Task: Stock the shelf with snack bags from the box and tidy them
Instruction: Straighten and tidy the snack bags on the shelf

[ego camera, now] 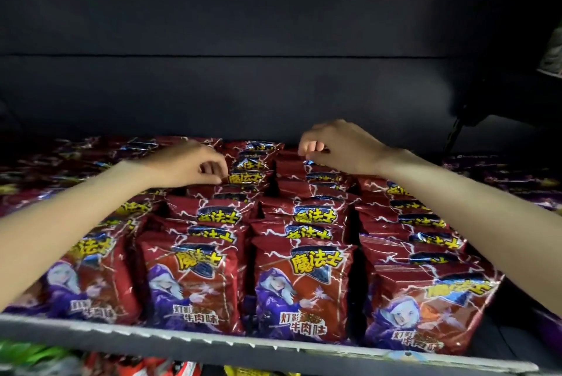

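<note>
Several rows of red snack bags point(194, 278) with a purple-cloaked figure and yellow lettering stand upright on the shelf point(213, 345), front to back. Far back in the left-middle row, my left hand point(194, 167) has curled fingers that pinch the top edge of a red bag point(246, 178). Over the right-middle row, my right hand point(334, 144) hovers with curled fingers at the top of a back bag point(313, 164); a grip there is unclear. The box is not in view.
The dark back wall of the shelf bay rises behind the bags. Purple snack bags point(517, 181) fill the right side. A dark hanging object point(474, 114) sits at the upper right. Below the shelf's grey front lip, other colourful packets point(146, 368) show.
</note>
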Demonstrator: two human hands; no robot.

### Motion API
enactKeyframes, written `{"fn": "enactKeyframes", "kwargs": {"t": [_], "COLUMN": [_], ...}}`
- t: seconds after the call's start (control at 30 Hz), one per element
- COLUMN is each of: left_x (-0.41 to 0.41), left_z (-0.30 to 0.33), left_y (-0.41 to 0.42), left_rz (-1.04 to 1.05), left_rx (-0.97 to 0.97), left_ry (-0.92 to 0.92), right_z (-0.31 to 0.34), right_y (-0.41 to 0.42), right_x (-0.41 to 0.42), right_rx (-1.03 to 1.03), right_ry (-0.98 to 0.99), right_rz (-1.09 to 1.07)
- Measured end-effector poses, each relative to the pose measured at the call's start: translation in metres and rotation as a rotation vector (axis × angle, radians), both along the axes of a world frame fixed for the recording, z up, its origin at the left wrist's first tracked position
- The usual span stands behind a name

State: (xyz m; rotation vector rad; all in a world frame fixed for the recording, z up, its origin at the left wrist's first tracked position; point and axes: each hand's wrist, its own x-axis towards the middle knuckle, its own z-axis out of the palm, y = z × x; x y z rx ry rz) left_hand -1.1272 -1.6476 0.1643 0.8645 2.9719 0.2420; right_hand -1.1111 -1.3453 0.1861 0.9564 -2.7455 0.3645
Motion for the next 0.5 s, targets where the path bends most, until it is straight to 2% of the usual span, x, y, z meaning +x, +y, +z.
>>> {"fn": "enactKeyframes", "kwargs": {"t": [0.37,0.5], "left_x": [-0.018,-0.018], "left_z": [-0.011,-0.017], "left_y": [-0.013,-0.01], "left_rz": [-0.072,-0.101], "left_rx": [-0.138,-0.113], "left_ry": [-0.098,0.038], "right_z": [-0.022,-0.023], "right_y": [-0.08,-0.084], "right_x": [-0.021,-0.022], "right_rx": [0.332,0.246], "right_ry": [-0.105,-0.265], "right_rz": [0.057,0.09]}}
